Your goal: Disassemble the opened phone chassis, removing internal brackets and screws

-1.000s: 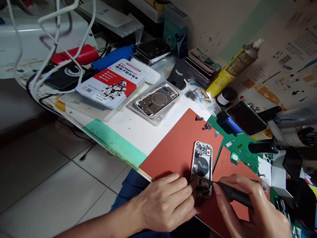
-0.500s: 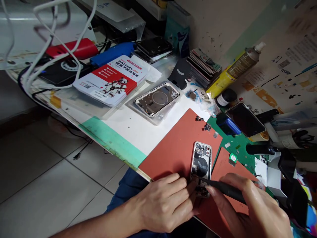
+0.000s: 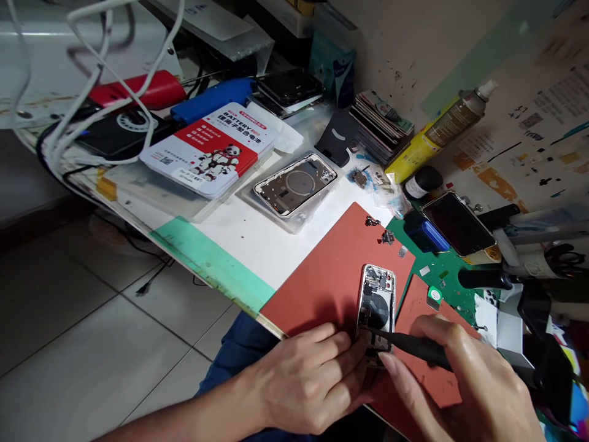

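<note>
An opened phone frame (image 3: 378, 305) with its inner parts showing lies on a reddish-brown mat (image 3: 317, 288). My left hand (image 3: 313, 374) is closed round the lower left edge of this frame, its fingertips partly hidden. In my right hand (image 3: 469, 374) is a dark, thin-tipped tool (image 3: 418, 348), held between thumb and fingers. The tool's tip reaches over the lower part of the frame; whether it touches is too small to tell. My right thumb is close to the frame's lower right edge.
Small metal parts (image 3: 388, 237) lie at the mat's top. Further left are another phone housing (image 3: 296, 184) on a clear tray and a red-and-white battery box (image 3: 209, 150). A dark-screened phone (image 3: 459, 223) and a yellow spray can (image 3: 437, 132) stand at the right.
The whole view has shifted slightly. My right thumb has moved a little left and down along the frame's edge. Both hands keep their hold.
</note>
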Motion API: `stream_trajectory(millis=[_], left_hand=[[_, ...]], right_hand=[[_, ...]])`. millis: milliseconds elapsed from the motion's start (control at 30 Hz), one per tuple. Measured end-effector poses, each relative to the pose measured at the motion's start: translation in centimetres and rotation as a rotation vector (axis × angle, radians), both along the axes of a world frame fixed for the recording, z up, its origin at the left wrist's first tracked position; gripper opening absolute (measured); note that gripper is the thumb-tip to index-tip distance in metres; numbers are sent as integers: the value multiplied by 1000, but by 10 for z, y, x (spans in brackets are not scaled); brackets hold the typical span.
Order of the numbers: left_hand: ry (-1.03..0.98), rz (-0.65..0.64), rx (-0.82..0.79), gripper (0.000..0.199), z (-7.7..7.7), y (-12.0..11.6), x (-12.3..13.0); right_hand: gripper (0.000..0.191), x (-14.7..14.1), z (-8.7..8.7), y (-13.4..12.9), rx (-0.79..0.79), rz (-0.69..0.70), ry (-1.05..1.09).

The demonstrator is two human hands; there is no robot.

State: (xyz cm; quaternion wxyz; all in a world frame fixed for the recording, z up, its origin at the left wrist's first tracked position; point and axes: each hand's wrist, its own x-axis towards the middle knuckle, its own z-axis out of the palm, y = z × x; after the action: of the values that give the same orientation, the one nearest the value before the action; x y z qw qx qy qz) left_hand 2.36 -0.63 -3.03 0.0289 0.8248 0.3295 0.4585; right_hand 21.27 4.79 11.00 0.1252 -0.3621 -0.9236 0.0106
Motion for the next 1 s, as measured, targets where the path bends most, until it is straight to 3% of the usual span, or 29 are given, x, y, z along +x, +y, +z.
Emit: stream_trajectory(millis=[667,1000], left_hand=[[-21,12,18,19,2,1,0],[-5,-3,-2,17,2,1,-2]], right_hand=[[11,4,-7,-9,-6,-95,36],[7,1,-4,-7,-13,-62,8]])
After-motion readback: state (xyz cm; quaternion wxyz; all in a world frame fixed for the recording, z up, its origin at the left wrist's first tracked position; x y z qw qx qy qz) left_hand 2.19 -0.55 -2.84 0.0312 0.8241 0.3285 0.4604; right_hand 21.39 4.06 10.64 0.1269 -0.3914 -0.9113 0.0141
